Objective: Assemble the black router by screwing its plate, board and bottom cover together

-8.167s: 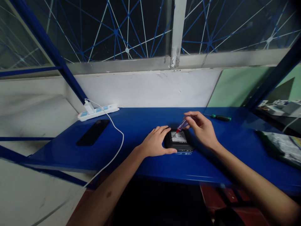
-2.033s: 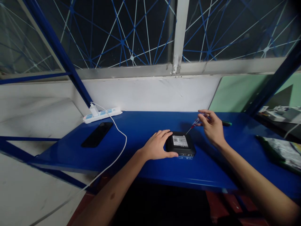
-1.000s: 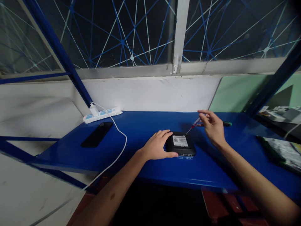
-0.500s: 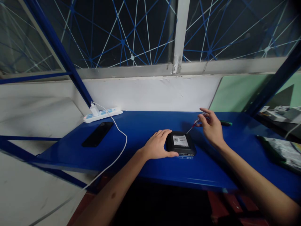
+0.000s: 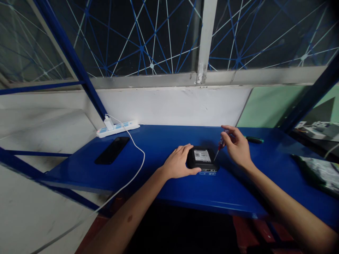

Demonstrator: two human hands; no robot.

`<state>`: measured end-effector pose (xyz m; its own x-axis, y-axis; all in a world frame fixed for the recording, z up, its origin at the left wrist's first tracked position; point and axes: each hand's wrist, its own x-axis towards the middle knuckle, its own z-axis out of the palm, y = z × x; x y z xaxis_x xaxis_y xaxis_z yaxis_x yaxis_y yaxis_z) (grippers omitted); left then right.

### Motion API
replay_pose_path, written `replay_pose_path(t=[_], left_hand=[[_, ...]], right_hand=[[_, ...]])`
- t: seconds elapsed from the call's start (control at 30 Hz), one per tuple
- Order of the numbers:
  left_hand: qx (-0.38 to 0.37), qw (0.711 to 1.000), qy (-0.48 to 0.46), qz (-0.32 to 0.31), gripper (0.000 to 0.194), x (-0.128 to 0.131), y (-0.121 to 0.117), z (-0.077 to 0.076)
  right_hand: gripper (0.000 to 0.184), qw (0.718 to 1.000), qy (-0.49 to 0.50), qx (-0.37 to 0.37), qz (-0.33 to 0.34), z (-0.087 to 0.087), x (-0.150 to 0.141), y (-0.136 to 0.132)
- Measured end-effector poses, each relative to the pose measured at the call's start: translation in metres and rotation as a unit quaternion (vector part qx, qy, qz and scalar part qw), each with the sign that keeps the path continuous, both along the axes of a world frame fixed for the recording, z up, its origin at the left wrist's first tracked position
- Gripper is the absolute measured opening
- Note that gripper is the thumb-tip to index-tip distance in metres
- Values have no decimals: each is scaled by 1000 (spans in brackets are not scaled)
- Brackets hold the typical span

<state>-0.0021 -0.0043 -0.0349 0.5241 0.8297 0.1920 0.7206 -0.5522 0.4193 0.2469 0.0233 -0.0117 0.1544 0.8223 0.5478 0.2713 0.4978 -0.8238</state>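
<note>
Head view: flat square black plastic box [image 5: 203, 157] on the glossy blue tabletop [image 5: 164, 135].
The left hand [image 5: 178, 163] has its fingers clasping the box's left side; the right hand [image 5: 237, 146] grips a slim red-and-clear screwdriver [image 5: 220, 144], tilted over the box's right edge, tip contact hard to judge.

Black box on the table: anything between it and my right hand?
Only the screwdriver, held in the right hand, its shaft slanting down toward the right side of the black box; nothing else visible stands between.
</note>
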Motion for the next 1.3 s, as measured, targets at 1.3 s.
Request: replay_pose_path(t=[1.3], left_hand=[[-4,1000,-2,-6,99,-2,1,-1]], right_hand=[[25,1000,6,-2,14,3,-1,0]])
